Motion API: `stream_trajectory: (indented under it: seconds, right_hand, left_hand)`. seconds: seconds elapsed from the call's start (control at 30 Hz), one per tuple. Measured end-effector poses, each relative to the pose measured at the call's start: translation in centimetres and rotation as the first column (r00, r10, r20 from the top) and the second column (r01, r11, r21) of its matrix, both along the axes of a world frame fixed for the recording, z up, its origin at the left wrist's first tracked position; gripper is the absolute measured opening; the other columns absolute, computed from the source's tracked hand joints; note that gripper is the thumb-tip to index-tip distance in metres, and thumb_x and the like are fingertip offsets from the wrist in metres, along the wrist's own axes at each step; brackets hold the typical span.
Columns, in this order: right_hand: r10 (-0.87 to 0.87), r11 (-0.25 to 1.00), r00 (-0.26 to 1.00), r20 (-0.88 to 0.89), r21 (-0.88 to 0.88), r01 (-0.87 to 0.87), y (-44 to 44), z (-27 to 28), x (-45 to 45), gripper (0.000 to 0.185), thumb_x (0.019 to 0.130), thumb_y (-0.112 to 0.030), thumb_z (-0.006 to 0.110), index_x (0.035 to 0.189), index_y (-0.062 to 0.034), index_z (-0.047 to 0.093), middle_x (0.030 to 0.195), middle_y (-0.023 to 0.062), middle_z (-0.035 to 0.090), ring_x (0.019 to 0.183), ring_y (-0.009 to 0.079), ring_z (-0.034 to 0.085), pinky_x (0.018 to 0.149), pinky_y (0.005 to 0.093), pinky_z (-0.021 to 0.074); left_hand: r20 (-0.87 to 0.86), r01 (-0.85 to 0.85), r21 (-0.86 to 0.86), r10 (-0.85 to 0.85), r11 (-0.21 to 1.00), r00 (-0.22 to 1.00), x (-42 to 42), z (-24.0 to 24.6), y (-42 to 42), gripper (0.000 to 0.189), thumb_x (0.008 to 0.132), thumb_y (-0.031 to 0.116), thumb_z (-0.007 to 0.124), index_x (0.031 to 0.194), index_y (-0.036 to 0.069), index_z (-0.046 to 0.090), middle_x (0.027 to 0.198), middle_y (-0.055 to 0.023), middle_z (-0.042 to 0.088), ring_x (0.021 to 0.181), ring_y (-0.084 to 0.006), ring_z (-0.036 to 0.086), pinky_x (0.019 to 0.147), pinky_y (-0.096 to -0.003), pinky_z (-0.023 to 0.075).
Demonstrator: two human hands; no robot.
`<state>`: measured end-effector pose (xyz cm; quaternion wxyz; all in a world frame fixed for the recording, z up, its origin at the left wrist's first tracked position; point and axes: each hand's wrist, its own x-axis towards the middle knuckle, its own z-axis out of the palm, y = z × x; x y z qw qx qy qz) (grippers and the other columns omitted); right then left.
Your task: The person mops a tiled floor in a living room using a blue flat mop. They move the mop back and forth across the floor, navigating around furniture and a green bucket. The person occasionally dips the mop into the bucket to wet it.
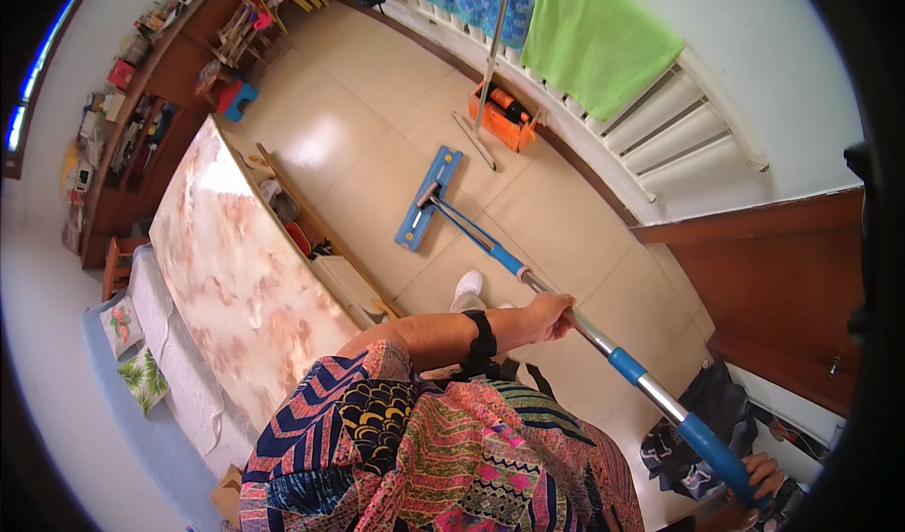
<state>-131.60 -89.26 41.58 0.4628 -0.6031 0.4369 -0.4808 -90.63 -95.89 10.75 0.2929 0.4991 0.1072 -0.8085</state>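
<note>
A sponge mop with a blue flat head (447, 166) rests on the tiled floor, its steel and blue pole (592, 335) running down to the lower right. My left hand (550, 318), with a black band on the wrist, is closed around the bare metal part of the pole. Near the pole's end, my right hand (762, 477) grips the blue foam handle (710, 444); part of that hand is lost in the dark rim of the view. One white shoe (468, 286) shows on the floor below the mop head.
A marble-patterned table (247, 277) with an open shelf beneath stands on the left. A squeegee (475, 140) leans by an orange bin (510, 130) holding a bottle, against the wall. Towels (597, 44) hang on the railing. Dark bags (700, 426) lie at lower right, near a wooden cabinet (771, 284).
</note>
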Motion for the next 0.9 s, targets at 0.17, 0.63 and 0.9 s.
stream_trajectory:
  seconds: [0.17, 0.63, 0.9]
  right_hand:
    - [0.089, 0.986, 0.994, 0.062, 0.133, -0.096, -3.0, -1.7, 3.8, 0.054, 0.070, -0.050, 0.077, 0.078, -0.0172, 0.035, 0.082, 0.0020, 0.035, 0.085, 0.0200, 0.039, 0.084, 0.0349, 0.0332]
    - [0.771, 0.605, 0.628, -0.104, -0.186, -0.774, -14.9, -7.1, 42.6, 0.046, 0.062, -0.033, 0.086, 0.086, -0.0064, 0.058, 0.094, 0.0125, 0.062, 0.097, 0.0324, 0.063, 0.083, 0.0427, 0.0505]
    - [0.749, 0.648, 0.554, 0.363, -0.228, -0.727, -16.3, -5.5, 49.3, 0.060, 0.067, -0.053, 0.080, 0.093, -0.0069, 0.053, 0.078, 0.0053, 0.058, 0.075, 0.0241, 0.061, 0.081, 0.0446, 0.0440]
  left_hand:
    - [0.139, -0.166, 0.000, 0.165, 0.986, 0.977, 3.1, -1.6, 0.4, 0.019, 0.087, 0.022, 0.061, 0.077, 0.007, 0.054, 0.064, -0.0061, 0.054, 0.050, -0.0172, 0.052, 0.042, -0.0307, 0.0424]
    - [0.976, 0.282, -0.074, 0.128, 0.957, -0.178, 35.5, -5.6, 0.8, 0.030, 0.082, 0.017, 0.059, 0.109, 0.003, 0.059, 0.090, -0.0177, 0.063, 0.089, -0.0354, 0.062, 0.077, -0.0435, 0.0520]
    - [0.922, 0.591, -0.145, 0.325, 0.793, -0.209, 40.0, -4.1, -2.2, 0.027, 0.065, 0.012, 0.075, 0.089, 0.008, 0.063, 0.092, -0.0159, 0.063, 0.095, -0.0357, 0.057, 0.080, -0.0426, 0.0487]
